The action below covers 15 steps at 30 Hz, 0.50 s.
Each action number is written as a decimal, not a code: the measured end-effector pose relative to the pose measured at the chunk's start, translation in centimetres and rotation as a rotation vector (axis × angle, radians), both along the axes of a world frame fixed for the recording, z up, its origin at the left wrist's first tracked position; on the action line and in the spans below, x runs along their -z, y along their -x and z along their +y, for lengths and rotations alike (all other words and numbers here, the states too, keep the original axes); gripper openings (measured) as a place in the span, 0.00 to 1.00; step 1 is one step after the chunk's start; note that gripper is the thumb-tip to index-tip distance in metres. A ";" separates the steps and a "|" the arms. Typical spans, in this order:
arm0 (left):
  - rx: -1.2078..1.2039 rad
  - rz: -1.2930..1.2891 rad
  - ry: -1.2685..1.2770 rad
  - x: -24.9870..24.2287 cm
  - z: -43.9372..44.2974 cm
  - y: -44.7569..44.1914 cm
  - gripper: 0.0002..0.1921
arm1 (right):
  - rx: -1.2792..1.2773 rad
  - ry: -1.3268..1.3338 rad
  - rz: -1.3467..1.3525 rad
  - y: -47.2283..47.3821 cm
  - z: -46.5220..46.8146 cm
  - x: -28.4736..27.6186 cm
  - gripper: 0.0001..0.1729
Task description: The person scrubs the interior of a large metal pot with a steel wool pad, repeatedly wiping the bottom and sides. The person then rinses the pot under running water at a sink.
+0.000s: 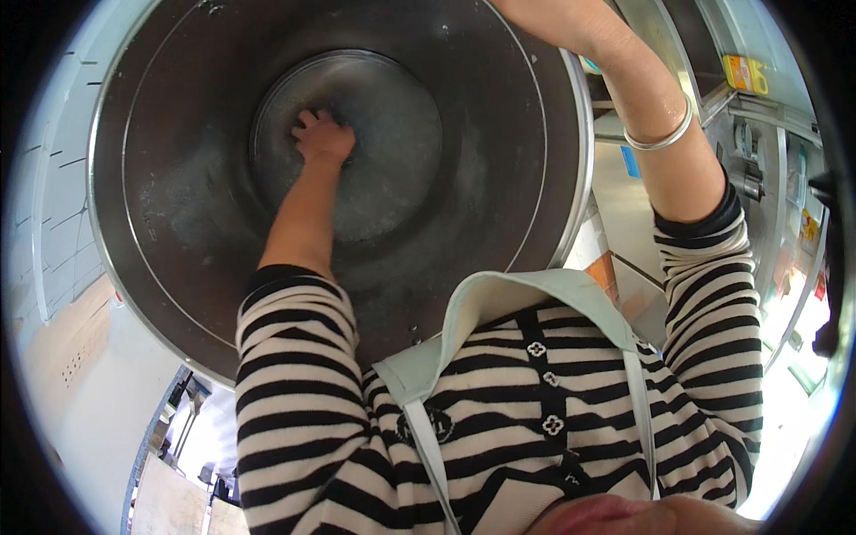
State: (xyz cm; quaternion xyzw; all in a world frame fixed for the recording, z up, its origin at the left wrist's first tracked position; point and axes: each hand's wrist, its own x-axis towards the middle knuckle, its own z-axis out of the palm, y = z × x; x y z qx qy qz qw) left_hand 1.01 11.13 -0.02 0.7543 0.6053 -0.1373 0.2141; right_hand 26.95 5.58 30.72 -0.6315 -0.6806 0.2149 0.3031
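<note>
A large round metal vessel (495,200) with a rolled rim lies before me, its dark inside facing up to the camera. My left hand (324,137) reaches deep into it, fingers spread over the round bottom; whether it touches the metal or has something under the palm cannot be told. The right arm, with a silver bangle (662,134) on it, stretches to the upper edge of the view. Only the wrist end of my right hand (535,15) shows, at the vessel's rim; its fingers are cut off by the frame.
A yellow jug with an orange label (745,75) stands at the upper right, near metal shelving (779,187) with several containers. A tiled wall (63,174) is on the left. Light floor tiles (628,207) show to the right of the vessel.
</note>
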 end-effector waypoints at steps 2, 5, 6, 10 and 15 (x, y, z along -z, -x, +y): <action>0.014 -0.043 -0.028 0.5 -2.9 -1.0 0.30 | 0.033 -0.046 -0.098 0.3 -0.4 0.5 0.18; 0.081 -0.181 0.072 0.8 -7.1 -2.8 0.27 | 0.082 -0.094 -0.165 0.8 -0.2 0.7 0.15; 0.133 -0.231 0.062 1.1 -8.3 -3.4 0.27 | 0.095 -0.108 -0.173 1.0 -0.1 0.6 0.15; 0.043 -0.585 0.450 3.0 -11.3 -6.6 0.26 | 0.149 -0.077 -0.156 1.2 -0.4 0.3 0.14; -0.381 -0.851 0.466 -0.5 -9.6 -11.9 0.34 | 0.183 0.012 -0.014 1.0 -0.5 0.3 0.14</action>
